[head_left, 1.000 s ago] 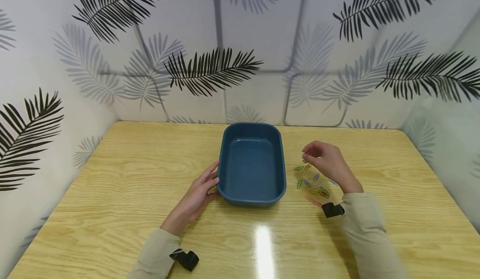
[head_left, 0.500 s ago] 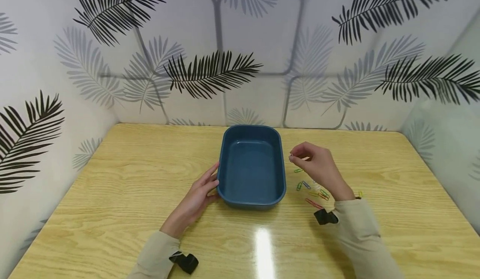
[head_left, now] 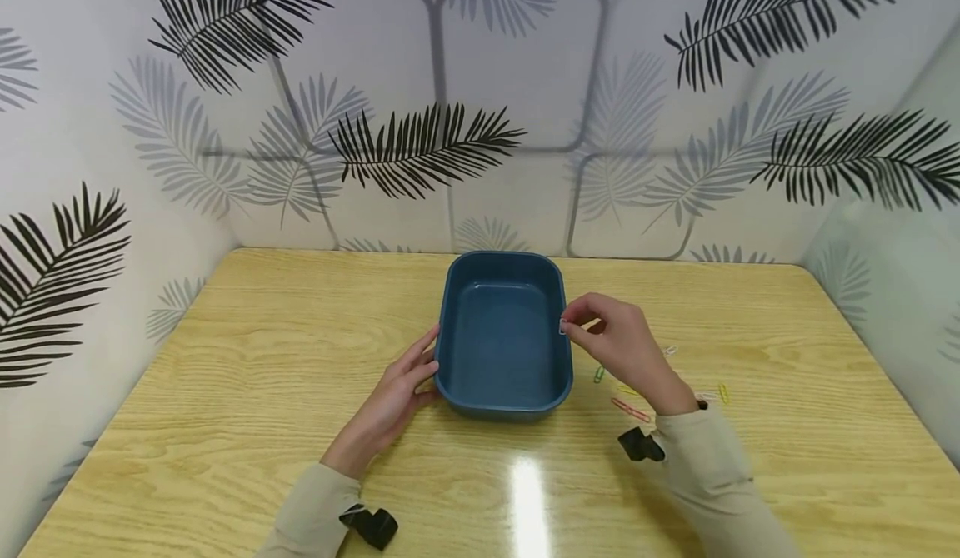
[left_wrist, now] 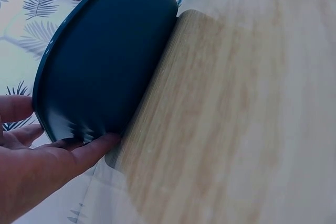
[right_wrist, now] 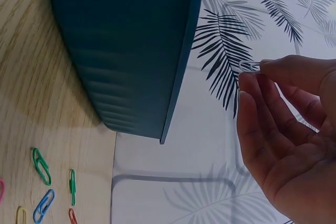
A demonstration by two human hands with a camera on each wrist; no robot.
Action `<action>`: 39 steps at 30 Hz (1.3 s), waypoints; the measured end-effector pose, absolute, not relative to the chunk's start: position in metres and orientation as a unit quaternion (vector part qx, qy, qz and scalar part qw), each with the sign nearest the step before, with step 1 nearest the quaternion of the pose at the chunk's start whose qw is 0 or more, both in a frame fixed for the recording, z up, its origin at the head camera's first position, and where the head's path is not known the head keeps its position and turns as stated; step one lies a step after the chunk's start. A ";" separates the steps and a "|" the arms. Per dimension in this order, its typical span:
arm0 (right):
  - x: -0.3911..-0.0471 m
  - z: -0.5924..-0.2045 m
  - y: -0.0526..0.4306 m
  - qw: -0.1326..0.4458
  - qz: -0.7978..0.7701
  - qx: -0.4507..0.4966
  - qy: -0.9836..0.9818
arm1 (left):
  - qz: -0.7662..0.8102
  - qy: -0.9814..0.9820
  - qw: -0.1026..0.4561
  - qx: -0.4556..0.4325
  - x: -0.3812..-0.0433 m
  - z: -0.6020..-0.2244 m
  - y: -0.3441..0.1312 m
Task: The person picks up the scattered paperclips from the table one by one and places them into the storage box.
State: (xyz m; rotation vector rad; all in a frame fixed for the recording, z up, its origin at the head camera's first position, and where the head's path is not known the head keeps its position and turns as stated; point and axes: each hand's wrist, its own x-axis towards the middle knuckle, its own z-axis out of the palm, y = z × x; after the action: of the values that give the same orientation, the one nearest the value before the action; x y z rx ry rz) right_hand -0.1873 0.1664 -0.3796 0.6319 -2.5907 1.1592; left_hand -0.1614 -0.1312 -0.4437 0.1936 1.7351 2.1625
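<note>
A dark blue rectangular bin (head_left: 502, 341) stands on the wooden table, nothing lying inside it. My left hand (head_left: 393, 396) rests against its left side, fingers extended along the wall; in the left wrist view the fingertips (left_wrist: 110, 139) touch the bin low down. At the bin's right rim, my right hand (head_left: 622, 346) pinches a white paper clip (right_wrist: 249, 66) between thumb and fingertips. The right wrist view shows this clip held higher than the rim. Loose paper clips lie to the right of the bin, some hidden under my right hand and forearm.
Among the loose clips are a green one (head_left: 599, 374), red ones (head_left: 630, 410), a yellow one (head_left: 723, 393), a white one (head_left: 670, 350) and a blue one (right_wrist: 43, 205). Leaf-patterned wall covering (head_left: 510, 200) rises behind the wooden table (head_left: 300, 325).
My right hand has moved left from above the scattered clips to the bin's right rim, carrying the white paper clip. The left hand and bin have stayed in place.
</note>
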 end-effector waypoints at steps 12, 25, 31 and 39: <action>-0.190 -0.392 0.165 0.091 0.385 0.219 -0.892 | 0.771 0.611 0.173 0.054 -0.159 -0.447 -0.130; -0.194 -0.394 0.167 0.090 0.378 0.205 -0.898 | 0.767 0.616 0.170 0.057 -0.160 -0.446 -0.130; -0.194 -0.393 0.169 0.088 0.375 0.204 -0.900 | 0.768 0.612 0.177 0.063 -0.160 -0.446 -0.131; -0.196 -0.394 0.171 0.078 0.379 0.209 -0.898 | 0.770 0.608 0.182 0.064 -0.162 -0.445 -0.131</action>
State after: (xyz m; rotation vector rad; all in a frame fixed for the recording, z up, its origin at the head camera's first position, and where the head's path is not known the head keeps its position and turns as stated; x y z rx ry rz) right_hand -0.1965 0.1712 -0.3939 0.6267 -2.6896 1.1350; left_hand -0.1621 -0.1311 -0.4454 0.1820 1.7167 2.1745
